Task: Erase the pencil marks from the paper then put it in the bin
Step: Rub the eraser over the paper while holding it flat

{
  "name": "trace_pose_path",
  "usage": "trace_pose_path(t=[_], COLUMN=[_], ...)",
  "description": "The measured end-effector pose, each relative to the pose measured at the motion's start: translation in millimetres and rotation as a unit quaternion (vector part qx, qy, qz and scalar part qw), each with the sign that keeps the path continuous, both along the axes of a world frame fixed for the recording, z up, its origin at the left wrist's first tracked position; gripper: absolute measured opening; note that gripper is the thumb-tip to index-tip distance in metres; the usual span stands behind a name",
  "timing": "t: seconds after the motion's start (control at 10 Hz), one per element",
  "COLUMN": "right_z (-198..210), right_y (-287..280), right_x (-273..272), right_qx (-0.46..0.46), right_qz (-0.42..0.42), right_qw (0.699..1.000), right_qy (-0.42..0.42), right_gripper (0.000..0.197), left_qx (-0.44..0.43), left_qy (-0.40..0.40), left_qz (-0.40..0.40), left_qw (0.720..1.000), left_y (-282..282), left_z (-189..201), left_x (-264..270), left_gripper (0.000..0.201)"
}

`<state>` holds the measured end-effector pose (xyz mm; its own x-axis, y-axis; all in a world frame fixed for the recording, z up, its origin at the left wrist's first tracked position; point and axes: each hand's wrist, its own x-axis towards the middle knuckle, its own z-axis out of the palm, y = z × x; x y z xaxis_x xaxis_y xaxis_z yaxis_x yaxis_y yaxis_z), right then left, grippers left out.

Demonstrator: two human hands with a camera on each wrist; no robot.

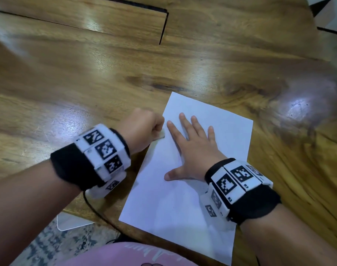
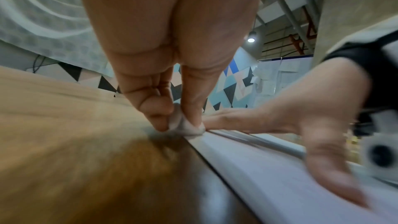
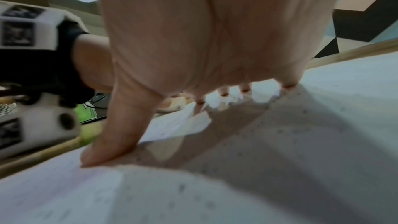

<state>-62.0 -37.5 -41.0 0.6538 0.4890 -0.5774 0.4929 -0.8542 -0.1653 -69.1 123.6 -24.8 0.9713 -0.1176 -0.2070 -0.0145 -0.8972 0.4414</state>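
Note:
A white sheet of paper [image 1: 185, 200] lies on the wooden table [image 1: 106, 73], one corner over the near edge. My right hand [image 1: 190, 148] lies flat on the paper [image 3: 280, 159] with its fingers spread, pressing it down. My left hand [image 1: 144, 127] is curled at the sheet's left edge and pinches a small whitish eraser [image 1: 161, 135] between thumb and fingers. In the left wrist view the eraser [image 2: 185, 125] touches the table right at the paper's edge [image 2: 247, 156]. Small grey crumbs dot the sheet in the right wrist view. No pencil marks show in the head view.
A black cable [image 1: 94, 210] hangs over the table's near edge under my left wrist. Below the edge lie a patterned rug [image 1: 48, 244] and a white flat object [image 1: 71, 221]. A seam [image 1: 163, 27] runs through the tabletop at the back. No bin is in view.

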Motion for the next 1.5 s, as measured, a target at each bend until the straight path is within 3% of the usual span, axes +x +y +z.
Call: trace_pose_path(t=[0.1,0.2,0.4,0.5,0.6,0.7,0.8,0.9,1.0,1.1,1.2,1.4,1.5], right_z=[0,-1,1,0,0,0,0,0,0,0,0,1,0], right_y=[0,0,1,0,0,0,1,1,0,0,0,0,0], right_x=[0,0,0,0,0,0,0,0,0,-1,0,-1,-1], right_qx=[0.004,0.0,-0.011,-0.008,-0.01,-0.009,-0.009,-0.01,-0.002,0.003,0.0,-0.002,0.0], right_qz=[-0.002,0.0,0.001,0.0,0.0,0.001,0.0,0.002,-0.002,-0.003,-0.002,0.001,0.0], right_qw=[1.0,1.0,1.0,1.0,1.0,1.0,1.0,1.0,1.0,1.0,1.0,1.0,1.0], right_qy=[0.004,0.002,0.005,0.002,0.003,0.002,0.001,0.002,0.004,0.007,0.005,0.001,0.003], right_gripper=[0.129,0.13,0.129,0.129,0.13,0.13,0.129,0.128,0.129,0.129,0.129,0.128,0.128], left_qx=[-0.023,-0.046,-0.017,-0.008,-0.004,-0.006,-0.012,-0.004,-0.046,-0.068,-0.057,-0.018,-0.034], left_qy=[0.025,0.083,0.0,-0.002,0.056,0.084,0.031,-0.001,-0.027,0.036,0.095,-0.013,-0.04], left_qz=[-0.031,-0.031,0.039,0.0,-0.058,-0.064,-0.012,0.013,-0.015,-0.05,-0.061,0.035,0.023], left_qw=[0.999,0.995,0.999,1.0,0.997,0.994,0.999,1.0,0.998,0.996,0.992,0.999,0.998], left_y=[11,18,7,11,21,20,5,-4,-1,2,7,-2,-4], left_z=[-4,0,2,-3,-3,2,4,-3,-10,-8,-5,-3,-13], left_x=[-37,-45,1,-18,-41,-31,-4,-2,-43,-86,-83,-12,-36], left_gripper=[0.026,0.024,0.013,0.022,0.026,0.04,0.012,0.006,0.03,0.036,0.038,0.02,0.024])
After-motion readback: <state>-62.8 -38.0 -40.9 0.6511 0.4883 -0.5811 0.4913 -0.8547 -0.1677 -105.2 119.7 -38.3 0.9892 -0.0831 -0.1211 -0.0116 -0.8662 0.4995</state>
